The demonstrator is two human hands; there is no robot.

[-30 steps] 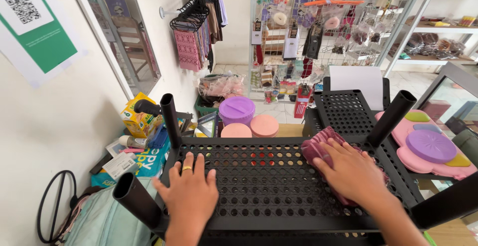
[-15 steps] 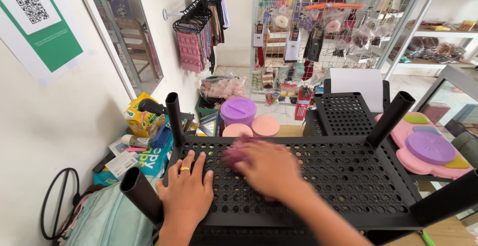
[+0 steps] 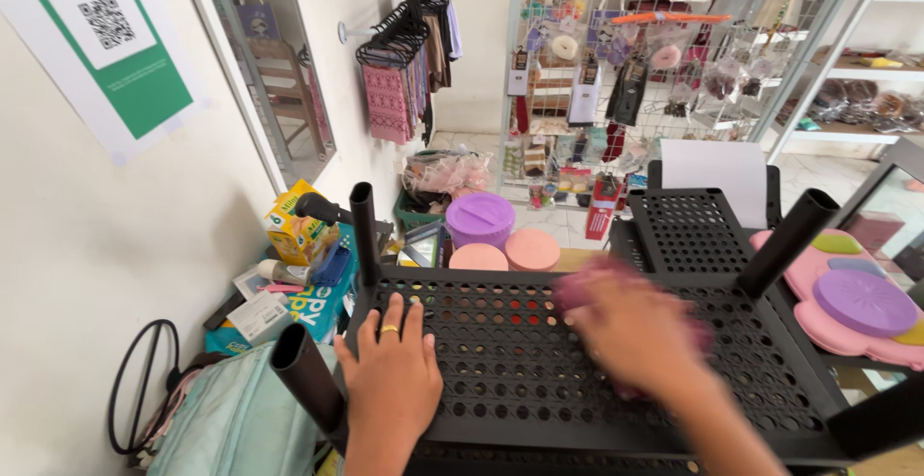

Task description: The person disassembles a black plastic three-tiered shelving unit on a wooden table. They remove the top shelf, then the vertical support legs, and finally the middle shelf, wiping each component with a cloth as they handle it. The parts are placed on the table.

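Right hand [image 3: 630,327], blurred mid-swipe, presses what looks like a dark pink cloth [image 3: 597,279] onto the black perforated metal shelf panel [image 3: 500,360], a little right of centre. Its grip cannot be made out through the blur. The left hand [image 3: 390,380] lies flat, fingers spread, near the panel's left front corner, holding nothing. The panel's long axis runs left to right.

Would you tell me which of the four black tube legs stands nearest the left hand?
The near-left leg, beside the left hand above the pale green bag; the other three stand farther along the perforated shelf.
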